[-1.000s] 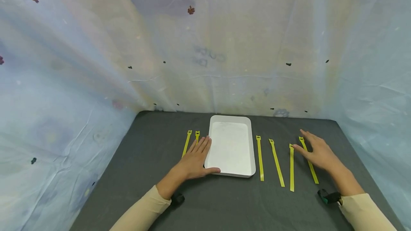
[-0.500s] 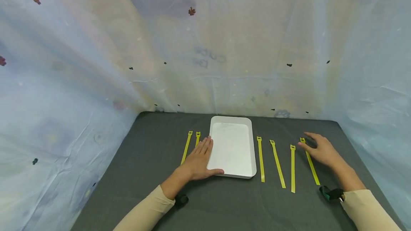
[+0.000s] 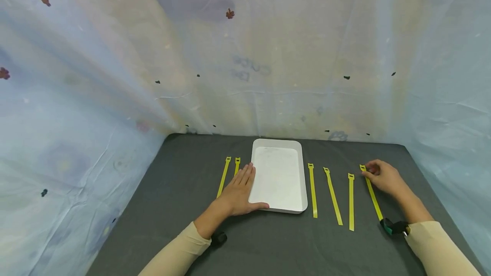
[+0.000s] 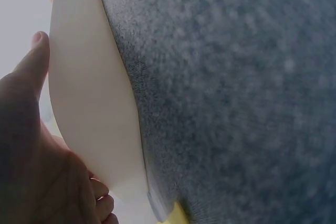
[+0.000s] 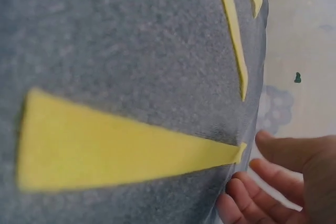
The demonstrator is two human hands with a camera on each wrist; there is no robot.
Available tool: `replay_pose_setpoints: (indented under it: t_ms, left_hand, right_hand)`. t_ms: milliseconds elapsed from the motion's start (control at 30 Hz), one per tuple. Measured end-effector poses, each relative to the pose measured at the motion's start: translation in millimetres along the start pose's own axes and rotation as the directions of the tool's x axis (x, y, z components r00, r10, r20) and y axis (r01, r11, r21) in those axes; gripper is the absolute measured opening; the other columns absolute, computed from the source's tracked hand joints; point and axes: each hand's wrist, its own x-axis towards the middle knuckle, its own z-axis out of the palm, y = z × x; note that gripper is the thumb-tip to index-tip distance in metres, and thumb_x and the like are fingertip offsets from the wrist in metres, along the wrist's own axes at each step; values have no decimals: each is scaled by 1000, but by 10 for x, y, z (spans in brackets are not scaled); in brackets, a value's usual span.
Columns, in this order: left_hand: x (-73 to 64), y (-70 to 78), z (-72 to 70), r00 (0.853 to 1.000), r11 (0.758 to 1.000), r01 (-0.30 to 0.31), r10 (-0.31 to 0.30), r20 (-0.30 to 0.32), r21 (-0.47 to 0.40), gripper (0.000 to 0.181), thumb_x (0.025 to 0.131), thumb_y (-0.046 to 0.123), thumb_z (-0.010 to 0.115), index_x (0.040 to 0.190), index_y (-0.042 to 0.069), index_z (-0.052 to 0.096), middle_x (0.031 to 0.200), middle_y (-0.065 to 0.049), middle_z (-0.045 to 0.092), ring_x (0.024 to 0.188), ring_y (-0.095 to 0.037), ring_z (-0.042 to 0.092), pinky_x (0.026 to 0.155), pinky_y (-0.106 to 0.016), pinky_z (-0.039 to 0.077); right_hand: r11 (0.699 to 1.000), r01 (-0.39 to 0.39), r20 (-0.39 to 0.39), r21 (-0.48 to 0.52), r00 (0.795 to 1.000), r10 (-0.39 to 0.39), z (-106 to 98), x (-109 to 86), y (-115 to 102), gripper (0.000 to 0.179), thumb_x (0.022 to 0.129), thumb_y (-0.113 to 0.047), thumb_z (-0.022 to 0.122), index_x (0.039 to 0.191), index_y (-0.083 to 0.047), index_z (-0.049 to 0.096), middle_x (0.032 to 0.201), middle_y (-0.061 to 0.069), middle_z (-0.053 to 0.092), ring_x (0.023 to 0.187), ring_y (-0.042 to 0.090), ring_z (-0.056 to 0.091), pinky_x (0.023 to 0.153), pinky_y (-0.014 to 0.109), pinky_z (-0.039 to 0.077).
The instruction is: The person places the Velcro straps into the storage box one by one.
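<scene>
My left hand [image 3: 235, 195] rests with straight fingers along the left side of a white tray [image 3: 278, 178], thumb at its front edge. The left wrist view shows the tray's outer wall [image 4: 94, 87] beside that thumb. At the far right, my right hand [image 3: 385, 180] is at the slotted end of a yellow cable strap [image 3: 374, 199], fingers bent. In the right wrist view, thumb and forefinger stand apart close to the end of this strap [image 5: 131, 150], which lies flat on the cloth; no grip shows.
Three more yellow straps, left [image 3: 313, 191], middle [image 3: 333, 197] and right [image 3: 351, 203], lie between the tray and my right hand. Two others [image 3: 223, 176] lie left of the tray, partly behind my left hand. A patterned curtain [image 3: 284, 54] hangs behind the dark cloth-covered table [image 3: 276, 246].
My right hand has shifted slightly right, away from the neighbouring strap, and its fingers have drawn in at the rightmost strap's end. The left hand stays on the tray.
</scene>
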Motion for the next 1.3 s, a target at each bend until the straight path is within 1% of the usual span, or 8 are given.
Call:
replay_pose_setpoints:
  t_ms: [167,333,433,600,800,967,1133,1300]
  left_hand:
    - [3,29,-39,1000,999,15,-16,15,32,127,92,85,58,170,-4,11,179,-21,7,166,-37,9,134,-47,16]
    - [-3,29,-38,999,999,24,-24,20,33,128,91,85,58,170,-3,11,179,-20,7,166,-35,9,134,-46,16]
    - [1,33,-41,1000,999,21,-21,21,24,127,92,85,59,170,-3,11,179,-20,7,166,-36,9,134,-47,15]
    - [1,28,-43,999,999,24,-25,28,32,128,91,86,57,170,-4,11,179,-21,6,166,-36,8,134,-47,15]
    - [-5,25,-30,999,999,28,-29,40,32,128,92,88,53,170,-3,8,180,-20,4,167,-35,6,134,-47,14]
    - [8,25,-12,999,999,29,-30,36,25,129,91,87,56,171,-3,9,180,-20,4,167,-35,7,134,-47,15]
    - [16,27,-5,999,999,27,-28,36,32,129,91,87,55,171,-2,8,180,-20,4,167,-36,6,134,-47,14]
    - [13,23,3,999,999,26,-28,32,38,128,92,87,56,170,-3,8,180,-21,4,166,-36,7,134,-48,15]
  right_hand:
    - [995,-94,3,43,996,94,-30,54,29,38,106,-20,69,121,14,63,100,27,65,83,35,63,67,45,53]
    - [989,-135,31,55,991,133,-34,100,39,43,106,-26,70,118,15,63,98,27,65,82,34,62,66,42,51]
    - [986,-155,41,64,987,153,-30,113,34,46,106,-28,70,117,16,64,99,27,67,84,34,64,68,44,53]
    - [979,-194,56,56,980,191,-26,141,-21,49,105,-31,70,117,16,66,108,33,67,91,41,66,77,55,56]
    - [965,-252,44,67,967,249,9,151,-38,42,104,-27,71,114,14,68,105,30,69,89,38,66,76,53,56]
    - [958,-281,32,63,960,279,27,171,-20,40,103,-26,72,112,13,68,104,29,68,89,38,66,76,53,56]
    - [948,-308,42,75,951,306,38,180,-11,39,103,-26,73,111,12,67,101,26,67,87,35,64,74,49,55]
    - [947,-310,42,83,951,307,50,173,-20,37,102,-25,73,110,10,66,100,23,65,85,32,62,72,46,53]
